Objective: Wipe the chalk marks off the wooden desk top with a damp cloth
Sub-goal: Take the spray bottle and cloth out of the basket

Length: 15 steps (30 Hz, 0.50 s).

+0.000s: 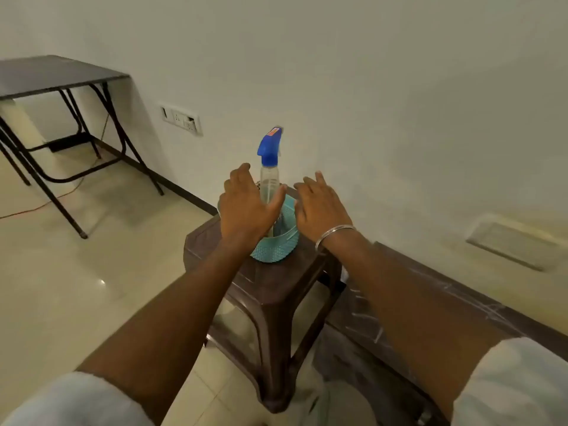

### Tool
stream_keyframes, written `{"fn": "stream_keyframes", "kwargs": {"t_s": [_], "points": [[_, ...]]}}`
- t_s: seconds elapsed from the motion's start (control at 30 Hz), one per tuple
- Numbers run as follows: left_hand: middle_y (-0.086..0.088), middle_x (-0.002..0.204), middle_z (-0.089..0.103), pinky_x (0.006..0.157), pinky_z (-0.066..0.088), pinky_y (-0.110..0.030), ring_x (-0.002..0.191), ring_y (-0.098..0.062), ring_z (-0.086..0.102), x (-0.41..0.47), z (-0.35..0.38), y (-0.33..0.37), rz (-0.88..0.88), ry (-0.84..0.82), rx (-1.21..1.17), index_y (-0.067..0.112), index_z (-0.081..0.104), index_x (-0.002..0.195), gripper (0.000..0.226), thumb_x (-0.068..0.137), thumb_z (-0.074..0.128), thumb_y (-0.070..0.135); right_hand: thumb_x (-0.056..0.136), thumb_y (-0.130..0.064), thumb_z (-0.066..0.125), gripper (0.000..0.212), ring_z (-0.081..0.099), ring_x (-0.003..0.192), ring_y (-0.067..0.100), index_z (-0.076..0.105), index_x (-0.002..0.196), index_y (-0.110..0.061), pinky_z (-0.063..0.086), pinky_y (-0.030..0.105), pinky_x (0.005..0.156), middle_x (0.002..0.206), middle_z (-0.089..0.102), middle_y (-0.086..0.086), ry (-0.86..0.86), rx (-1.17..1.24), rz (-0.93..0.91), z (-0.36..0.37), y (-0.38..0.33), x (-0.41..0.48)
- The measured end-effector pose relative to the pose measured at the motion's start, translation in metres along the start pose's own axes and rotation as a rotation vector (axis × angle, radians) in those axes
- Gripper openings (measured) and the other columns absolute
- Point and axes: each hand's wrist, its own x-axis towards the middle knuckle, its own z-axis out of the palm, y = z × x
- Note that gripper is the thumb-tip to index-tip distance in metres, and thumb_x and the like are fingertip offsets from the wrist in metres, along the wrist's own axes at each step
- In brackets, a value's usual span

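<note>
A clear spray bottle (269,176) with a blue trigger head stands in a teal perforated basket (276,245) on a brown plastic stool (267,290). My left hand (246,207) is at the bottle's left side, fingers and thumb apart around its body; whether they touch it I cannot tell. My right hand (319,207) hovers open over the basket's right rim, a metal bangle on the wrist. The wooden desk top (455,302) with white chalk marks runs along the wall at the lower right, under my right forearm. No cloth is visible.
A dark folding table (52,78) stands at the far left by the wall, an orange cable on the floor beneath it. A switch plate (181,118) is on the wall behind the bottle. Glossy tiled floor (92,272) lies left of the stool.
</note>
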Motion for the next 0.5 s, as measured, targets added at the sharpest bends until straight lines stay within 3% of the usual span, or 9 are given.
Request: {"fn": "stream_keyframes", "kwargs": {"t_s": [0.1,0.17,0.27,0.37,0.5], "points": [[-0.009,0.144,0.052,0.102,0.047,-0.044,0.131,-0.026,0.050,0.023,0.015,-0.002,-0.094,-0.093,-0.197,0.012,0.037,0.147,0.077,0.089,0.066,0.055,0.097,-0.015,0.044,0.050,0.014,0.149,0.031,0.035,0.146,-0.013,0.024,0.045,0.118,0.151,0.038,0.012,-0.073,0.039,-0.032,0.012,-0.001,0.022],[0.000,0.113,0.064,0.085,0.049,-0.033,0.107,-0.020,0.063,0.036,0.021,-0.005,-0.113,-0.097,-0.298,0.016,0.052,0.127,0.045,0.092,0.066,0.041,0.095,-0.012,0.047,0.048,0.027,0.144,0.030,0.040,0.142,-0.016,0.037,0.042,0.109,0.142,0.048,0.010,-0.122,0.105,-0.034,0.021,-0.003,0.036],[0.014,0.087,0.059,0.072,0.047,-0.022,0.078,-0.002,0.060,0.043,0.022,-0.012,-0.108,-0.063,-0.396,0.018,0.054,0.111,0.018,0.096,0.060,0.026,0.090,-0.007,0.053,0.041,0.059,0.111,0.029,0.053,0.129,-0.018,0.049,0.035,0.082,0.120,0.062,0.010,-0.112,0.176,-0.010,0.030,-0.009,0.052],[0.010,0.090,0.062,0.074,0.050,-0.022,0.080,-0.004,0.062,0.048,0.022,-0.022,-0.073,-0.042,-0.441,0.015,0.054,0.115,0.020,0.098,0.057,0.024,0.090,-0.007,0.058,0.033,0.064,0.100,0.027,0.058,0.121,-0.017,0.044,0.026,0.077,0.114,0.067,0.008,-0.155,0.224,-0.030,0.044,-0.015,0.070],[-0.004,0.099,0.065,0.080,0.053,-0.030,0.084,-0.009,0.062,0.049,0.020,-0.031,-0.024,-0.029,-0.476,0.010,0.051,0.121,0.026,0.098,0.053,0.022,0.085,-0.011,0.066,0.053,0.059,0.108,0.023,0.047,0.134,-0.016,0.041,0.026,0.083,0.117,0.061,0.005,-0.426,0.113,-0.094,0.057,-0.019,0.087]]}}
